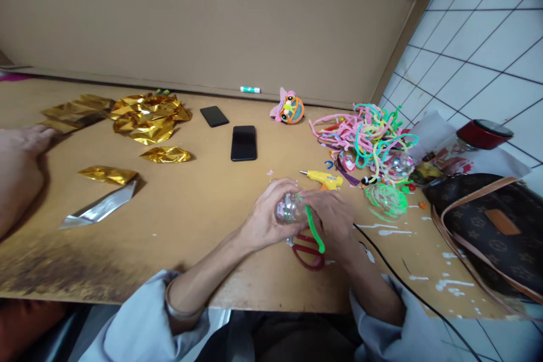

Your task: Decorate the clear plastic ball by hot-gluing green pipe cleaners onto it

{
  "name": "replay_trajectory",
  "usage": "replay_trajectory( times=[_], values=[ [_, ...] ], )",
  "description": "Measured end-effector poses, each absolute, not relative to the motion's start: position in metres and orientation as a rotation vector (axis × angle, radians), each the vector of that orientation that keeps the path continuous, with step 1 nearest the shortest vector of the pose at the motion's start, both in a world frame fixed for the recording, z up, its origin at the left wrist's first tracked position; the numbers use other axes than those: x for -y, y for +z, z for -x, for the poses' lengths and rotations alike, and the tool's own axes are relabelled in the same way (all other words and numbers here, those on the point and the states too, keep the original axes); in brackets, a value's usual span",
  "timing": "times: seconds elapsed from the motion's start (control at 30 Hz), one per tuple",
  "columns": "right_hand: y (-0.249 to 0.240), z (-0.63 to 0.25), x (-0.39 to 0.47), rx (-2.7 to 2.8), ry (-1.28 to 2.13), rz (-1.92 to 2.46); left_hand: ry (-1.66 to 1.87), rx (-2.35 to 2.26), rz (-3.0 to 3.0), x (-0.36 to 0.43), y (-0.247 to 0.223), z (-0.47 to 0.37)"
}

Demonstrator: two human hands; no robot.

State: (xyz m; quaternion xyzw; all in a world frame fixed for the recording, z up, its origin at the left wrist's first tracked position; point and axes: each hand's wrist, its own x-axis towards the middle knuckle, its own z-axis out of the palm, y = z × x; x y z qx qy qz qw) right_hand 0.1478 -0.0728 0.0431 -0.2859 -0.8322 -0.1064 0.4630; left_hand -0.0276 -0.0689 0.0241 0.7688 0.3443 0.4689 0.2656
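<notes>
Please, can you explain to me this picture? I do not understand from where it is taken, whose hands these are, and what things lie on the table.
A camera worn on a person's head took the picture, looking down at their own hands. The left hand and right hand together hold a small clear plastic ball with a green fuzzy pipe cleaner against it. Red-handled scissors lie beneath. On the brown table are a yellow glue gun, a pile of coloured pipe cleaners, crumpled gold foil sheets, two black phones and a brown patterned bag. The hand at the far left seems to be another person's.
</notes>
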Motion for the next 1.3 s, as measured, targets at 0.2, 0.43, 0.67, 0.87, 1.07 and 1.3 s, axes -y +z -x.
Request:
replay_trajectory(
  times=[0.2, 0.43, 0.67, 0.87, 1.07, 1.3],
  values=[
    [0.0429, -0.1475, 0.0727, 2.036, -0.267, 0.698, 1.272, -0.922, -2.092, 0.0684, 0.0245, 0.0276],
    [0.0432, -0.1496, 0.0733, 2.054, -0.229, 0.698, 1.278, -0.958, -1.858, 0.0712, 0.0159, 0.0245],
    [0.0449, -0.1495, 0.0744, 2.065, -0.257, 0.722, 1.254, -0.958, -2.061, 0.0690, 0.0232, 0.0267],
    [0.0424, -0.1491, 0.0731, 2.045, -0.220, 0.708, 1.230, -0.956, -2.086, 0.0679, 0.0250, 0.0279],
    [0.0440, -0.1486, 0.0717, 2.011, -0.207, 0.701, 1.206, -0.958, -2.124, 0.0665, 0.0217, 0.0298],
    [0.0431, -0.1518, 0.0719, 2.033, -0.103, 0.733, 1.134, -0.989, -2.113, 0.0660, 0.0196, 0.0319]
  ],
)
